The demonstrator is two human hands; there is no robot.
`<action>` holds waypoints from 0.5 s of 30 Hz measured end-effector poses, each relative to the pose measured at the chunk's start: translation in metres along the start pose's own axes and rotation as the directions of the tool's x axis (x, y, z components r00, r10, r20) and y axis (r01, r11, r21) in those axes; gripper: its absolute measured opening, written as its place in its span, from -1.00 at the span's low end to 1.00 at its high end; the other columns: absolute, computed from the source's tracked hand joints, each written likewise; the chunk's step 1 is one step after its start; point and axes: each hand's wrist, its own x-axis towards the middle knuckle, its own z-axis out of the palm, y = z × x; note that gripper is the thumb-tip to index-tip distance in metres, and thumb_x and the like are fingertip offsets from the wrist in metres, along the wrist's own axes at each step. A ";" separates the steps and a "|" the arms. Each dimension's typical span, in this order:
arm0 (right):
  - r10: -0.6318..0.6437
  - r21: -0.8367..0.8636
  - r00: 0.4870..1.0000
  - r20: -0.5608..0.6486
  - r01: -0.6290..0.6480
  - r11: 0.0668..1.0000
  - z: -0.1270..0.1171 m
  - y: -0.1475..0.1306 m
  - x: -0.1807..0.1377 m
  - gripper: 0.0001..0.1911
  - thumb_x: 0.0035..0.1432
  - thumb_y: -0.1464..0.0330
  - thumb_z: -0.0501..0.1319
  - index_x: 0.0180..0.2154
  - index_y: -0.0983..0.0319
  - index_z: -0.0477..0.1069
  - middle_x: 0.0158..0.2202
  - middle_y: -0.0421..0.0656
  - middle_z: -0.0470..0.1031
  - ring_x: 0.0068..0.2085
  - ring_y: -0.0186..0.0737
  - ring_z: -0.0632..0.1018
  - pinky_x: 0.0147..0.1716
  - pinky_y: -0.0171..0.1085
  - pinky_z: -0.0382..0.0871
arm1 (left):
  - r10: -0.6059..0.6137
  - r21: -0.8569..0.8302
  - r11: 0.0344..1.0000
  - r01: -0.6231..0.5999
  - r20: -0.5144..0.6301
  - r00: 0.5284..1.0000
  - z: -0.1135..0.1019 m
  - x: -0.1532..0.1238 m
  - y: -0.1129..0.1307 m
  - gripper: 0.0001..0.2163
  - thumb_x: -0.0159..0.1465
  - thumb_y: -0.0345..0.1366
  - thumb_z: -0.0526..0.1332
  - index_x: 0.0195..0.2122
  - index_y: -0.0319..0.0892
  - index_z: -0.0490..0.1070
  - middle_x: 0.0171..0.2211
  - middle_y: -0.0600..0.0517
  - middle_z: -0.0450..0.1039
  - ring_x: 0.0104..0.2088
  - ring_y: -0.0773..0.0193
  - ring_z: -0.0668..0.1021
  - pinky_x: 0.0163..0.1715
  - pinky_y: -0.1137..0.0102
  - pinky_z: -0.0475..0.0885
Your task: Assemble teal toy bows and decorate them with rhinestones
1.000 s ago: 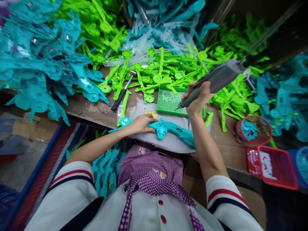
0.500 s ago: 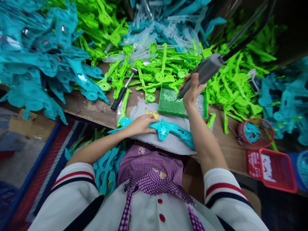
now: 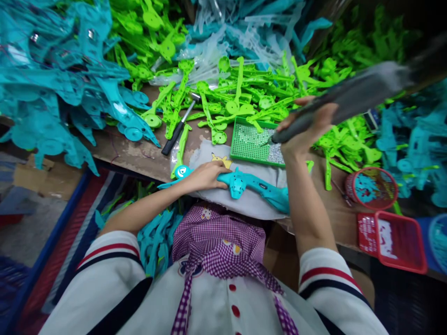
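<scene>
My left hand is closed round the middle of a turquoise plastic toy part, which lies across a grey cloth at the table's front edge. In my right hand is a grey electric screwdriver, tilted and blurred by motion. Its tip points down over the right half of a green tray with a perforated mat and a heap of small silvery screws. The tray stands just behind the cloth.
A hammer lies left of the tray. Bright green plastic parts heap up behind it. Turquoise parts pile high at left. A round red basket and a red rectangular basket stand at right.
My right hand and the screwdriver have moved to the right, and the tool leans over further. The tip has shifted toward the screws. My left hand stays on the turquoise part.
</scene>
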 end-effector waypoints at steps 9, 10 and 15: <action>0.119 0.227 0.945 0.305 -0.193 0.955 -0.014 -0.034 -0.113 -0.37 -0.08 -0.33 0.20 -0.44 0.10 0.46 -0.74 -0.29 0.27 -0.74 -0.23 0.36 -0.80 -0.26 0.15 | -0.026 0.028 0.999 0.026 0.000 1.000 0.002 0.001 0.000 -0.49 0.17 -0.10 0.39 0.16 0.02 0.49 -0.10 -0.04 0.46 -0.08 0.06 0.51 -0.10 0.28 0.37; 0.130 0.230 0.949 0.289 -0.200 0.952 -0.014 -0.031 -0.115 -0.37 -0.11 -0.33 0.21 -0.44 0.11 0.46 -0.74 -0.29 0.27 -0.74 -0.23 0.36 -0.80 -0.26 0.17 | -0.022 0.034 0.999 0.022 -0.002 1.000 0.002 0.001 0.000 -0.49 0.17 -0.10 0.39 0.17 0.03 0.49 -0.11 -0.04 0.46 -0.09 0.06 0.50 -0.11 0.28 0.37; 0.180 0.180 0.930 0.320 -0.246 0.952 -0.017 -0.017 -0.118 -0.35 -0.18 -0.33 0.25 -0.44 0.11 0.43 -0.73 -0.30 0.30 -0.73 -0.23 0.37 -0.74 -0.22 0.34 | -0.022 0.048 0.999 0.023 -0.014 1.000 0.001 -0.001 0.005 -0.56 0.17 -0.11 0.38 0.10 0.04 0.53 -0.15 -0.02 0.46 -0.08 0.06 0.49 -0.13 0.29 0.36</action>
